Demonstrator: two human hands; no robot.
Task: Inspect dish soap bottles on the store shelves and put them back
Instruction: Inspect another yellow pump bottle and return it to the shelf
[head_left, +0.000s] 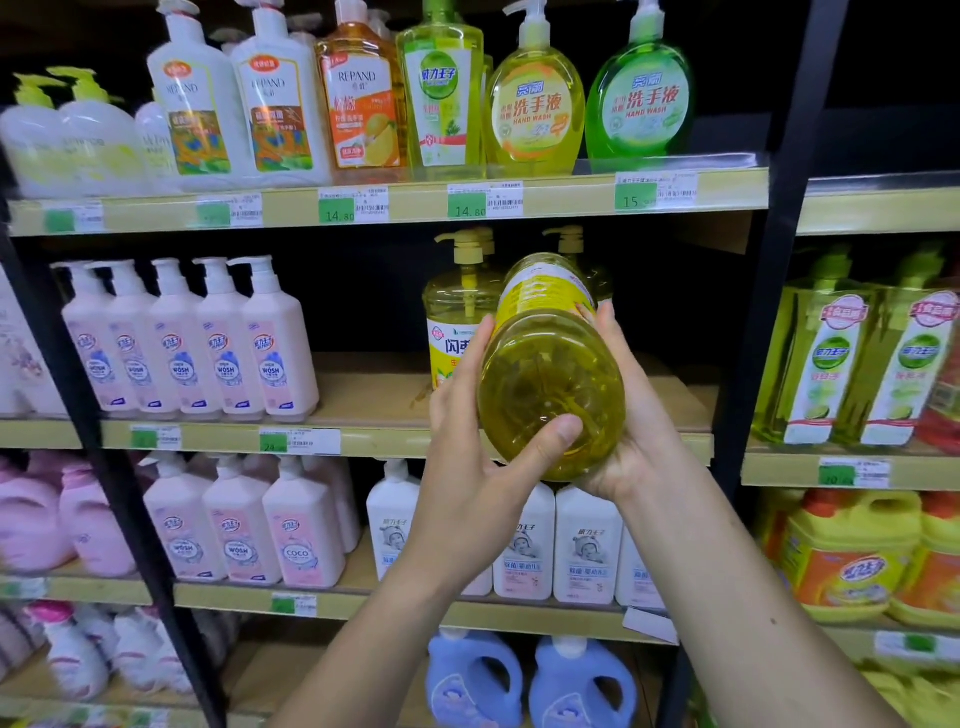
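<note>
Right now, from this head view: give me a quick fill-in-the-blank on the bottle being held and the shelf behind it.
1. The held yellow bottle is tipped so its ____ faces the camera.
2. The left hand and right hand hold it; the ____ thumb lies across its base.
3. The pump bottle standing behind it is ____ in colour.
4. The row of pump bottles left on that shelf is ____.

Missing: base; left; yellow; pink

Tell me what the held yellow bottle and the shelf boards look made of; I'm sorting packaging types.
The yellow bottle, held by the left hand and right hand, looks like clear glossy plastic: its liquid and pump tube show through. The shelf board looks like matt, tan pressed board, possibly wood or cardboard; its front edge strip seems to be shiny plastic.
</note>
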